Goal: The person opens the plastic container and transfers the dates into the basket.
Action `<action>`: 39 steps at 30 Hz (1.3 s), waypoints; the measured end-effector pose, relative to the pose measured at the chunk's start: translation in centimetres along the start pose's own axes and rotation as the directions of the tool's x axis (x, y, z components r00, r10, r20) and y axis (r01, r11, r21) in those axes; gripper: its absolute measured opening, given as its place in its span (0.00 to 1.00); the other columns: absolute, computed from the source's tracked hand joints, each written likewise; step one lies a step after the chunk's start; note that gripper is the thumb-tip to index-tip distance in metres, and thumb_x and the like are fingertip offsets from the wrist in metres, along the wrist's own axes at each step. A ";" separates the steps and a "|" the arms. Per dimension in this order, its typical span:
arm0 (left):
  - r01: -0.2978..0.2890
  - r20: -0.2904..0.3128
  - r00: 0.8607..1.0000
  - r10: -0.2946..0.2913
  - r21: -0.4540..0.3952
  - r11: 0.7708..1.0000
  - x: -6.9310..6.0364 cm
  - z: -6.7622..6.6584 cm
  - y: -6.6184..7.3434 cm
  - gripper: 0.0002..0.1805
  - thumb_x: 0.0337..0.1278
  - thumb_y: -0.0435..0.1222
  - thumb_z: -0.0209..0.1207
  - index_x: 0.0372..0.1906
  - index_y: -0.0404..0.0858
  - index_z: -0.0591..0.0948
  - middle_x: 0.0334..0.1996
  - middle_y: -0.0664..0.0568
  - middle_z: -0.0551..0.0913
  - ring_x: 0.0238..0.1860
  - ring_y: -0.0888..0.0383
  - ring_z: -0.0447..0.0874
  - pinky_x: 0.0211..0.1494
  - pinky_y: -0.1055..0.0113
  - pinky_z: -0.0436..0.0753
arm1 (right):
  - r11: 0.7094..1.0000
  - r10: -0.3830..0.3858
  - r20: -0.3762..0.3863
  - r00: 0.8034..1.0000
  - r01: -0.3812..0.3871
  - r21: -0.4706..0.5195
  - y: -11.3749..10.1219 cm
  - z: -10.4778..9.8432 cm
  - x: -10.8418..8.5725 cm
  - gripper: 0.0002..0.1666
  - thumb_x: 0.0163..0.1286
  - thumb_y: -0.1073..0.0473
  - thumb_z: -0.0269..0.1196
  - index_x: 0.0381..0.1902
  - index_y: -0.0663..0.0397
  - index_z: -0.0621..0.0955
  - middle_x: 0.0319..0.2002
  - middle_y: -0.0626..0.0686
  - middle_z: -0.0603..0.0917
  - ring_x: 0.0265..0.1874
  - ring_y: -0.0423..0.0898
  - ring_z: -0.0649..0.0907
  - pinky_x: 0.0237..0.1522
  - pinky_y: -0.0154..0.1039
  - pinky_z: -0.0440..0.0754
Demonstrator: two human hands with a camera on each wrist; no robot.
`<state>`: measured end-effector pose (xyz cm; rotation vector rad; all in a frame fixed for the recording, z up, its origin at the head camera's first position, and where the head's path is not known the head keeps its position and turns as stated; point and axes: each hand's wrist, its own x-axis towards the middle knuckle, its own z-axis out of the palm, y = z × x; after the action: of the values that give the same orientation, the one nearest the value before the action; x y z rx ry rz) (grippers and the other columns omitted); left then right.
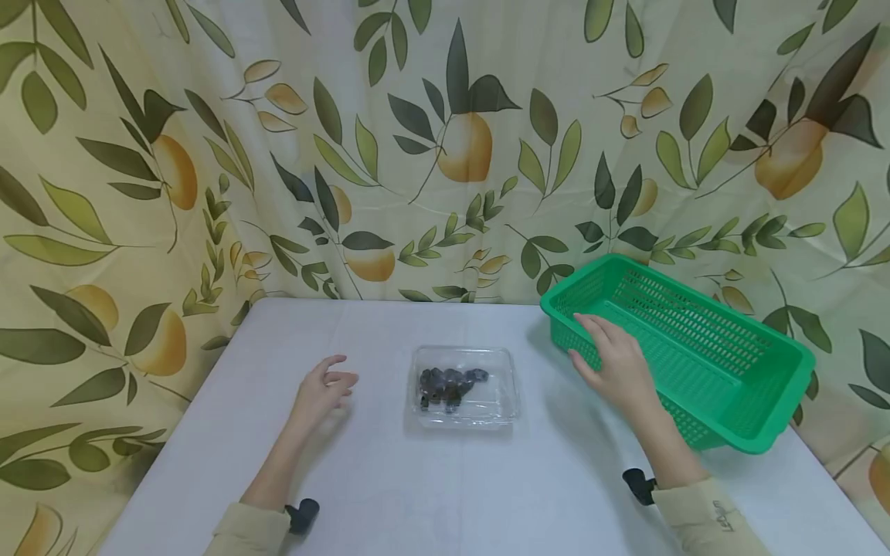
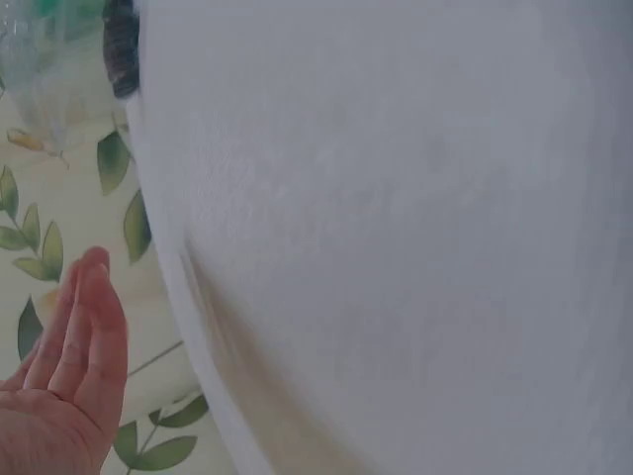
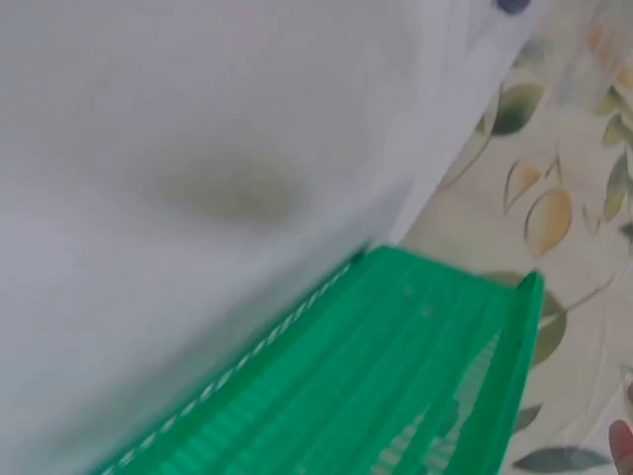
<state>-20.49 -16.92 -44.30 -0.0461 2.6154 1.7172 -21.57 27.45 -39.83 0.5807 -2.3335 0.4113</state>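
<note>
In the head view a clear plastic box [image 1: 499,398] sits mid-table, holding a clump of dark, roundish, grape-like pieces [image 1: 445,384]. To its left hovers my left hand [image 1: 321,395], fingers loosely bent and nothing in them; the left wrist view shows that hand [image 2: 74,366] with fingers extended. My right hand [image 1: 619,367] is at the left end of a green perforated basket [image 1: 695,347], fingers spread and loosely bent; whether it touches the rim I cannot tell. Only a sliver of its fingers [image 3: 622,447] appears in the right wrist view, beside the green basket [image 3: 396,346].
A white cloth covers the table [image 1: 361,479]. Behind it hangs a curtain [image 1: 417,216] printed with leaves and fruit. The basket lies slantwise at the table's right side, its far end close to the table's edge. Each wrist wears a small black camera mount [image 1: 302,516].
</note>
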 end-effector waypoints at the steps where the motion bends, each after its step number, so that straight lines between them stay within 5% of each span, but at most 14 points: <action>1: 0.025 0.021 1.000 -0.024 -0.043 0.999 -0.1 0.1 -0.1 0.28 0.58 0.40 0.56 0.62 0.35 0.65 0.46 0.36 0.80 0.41 0.44 0.82 0.39 0.56 0.84 | 1.000 -0.010 -0.007 1.000 0.010 0.005 -0.3 0.3 0.1 0.35 0.48 0.62 0.66 0.57 0.59 0.72 0.50 0.64 0.76 0.50 0.62 0.74 0.47 0.62 0.72; 7: 0.206 0.102 0.977 -0.187 -0.217 0.954 -0.5 0.8 -0.6 0.28 0.57 0.39 0.57 0.62 0.36 0.67 0.45 0.40 0.81 0.38 0.47 0.84 0.39 0.58 0.84 | 0.998 -0.054 -0.021 0.998 0.055 0.044 -2.4 1.8 0.8 0.31 0.49 0.63 0.67 0.54 0.61 0.74 0.48 0.62 0.77 0.49 0.59 0.75 0.46 0.59 0.75; 13: 0.346 0.195 0.935 -0.295 -0.333 0.877 -0.7 2.0 -0.7 0.27 0.56 0.38 0.55 0.61 0.34 0.68 0.44 0.42 0.82 0.39 0.49 0.84 0.35 0.61 0.84 | 0.996 -0.086 0.020 0.996 0.085 0.036 -4.7 3.2 1.6 0.30 0.51 0.61 0.68 0.54 0.59 0.74 0.47 0.60 0.79 0.48 0.57 0.76 0.46 0.56 0.77; 20: 0.414 0.343 0.895 -0.285 -0.405 0.815 -0.9 3.4 -1.2 0.28 0.59 0.39 0.52 0.62 0.30 0.65 0.49 0.37 0.78 0.44 0.45 0.82 0.43 0.55 0.82 | 0.982 -0.186 0.065 0.980 0.184 0.027 -6.9 4.8 2.5 0.30 0.52 0.59 0.68 0.54 0.57 0.75 0.44 0.56 0.79 0.46 0.54 0.78 0.46 0.52 0.78; 29: 0.477 0.484 0.834 -0.266 -0.391 0.787 -0.7 4.7 -1.5 0.28 0.60 0.40 0.52 0.61 0.28 0.65 0.51 0.37 0.77 0.47 0.45 0.80 0.48 0.52 0.80 | 0.945 -0.325 0.052 0.944 0.322 0.053 -9.1 6.8 2.9 0.28 0.50 0.59 0.69 0.51 0.56 0.77 0.43 0.54 0.80 0.44 0.52 0.78 0.42 0.47 0.79; 39: 0.538 0.549 0.780 -0.300 -0.343 0.770 -0.8 5.5 -1.0 0.24 0.61 0.41 0.52 0.58 0.31 0.70 0.49 0.41 0.79 0.44 0.49 0.82 0.45 0.57 0.82 | 0.904 -0.426 0.119 0.897 0.418 0.087 -12.1 8.3 3.3 0.25 0.54 0.58 0.66 0.51 0.54 0.76 0.45 0.51 0.79 0.46 0.48 0.78 0.47 0.44 0.78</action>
<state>-19.72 -12.26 -47.34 -0.2006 1.6213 1.8579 -22.12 12.53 -41.84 1.1490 -2.2400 0.2409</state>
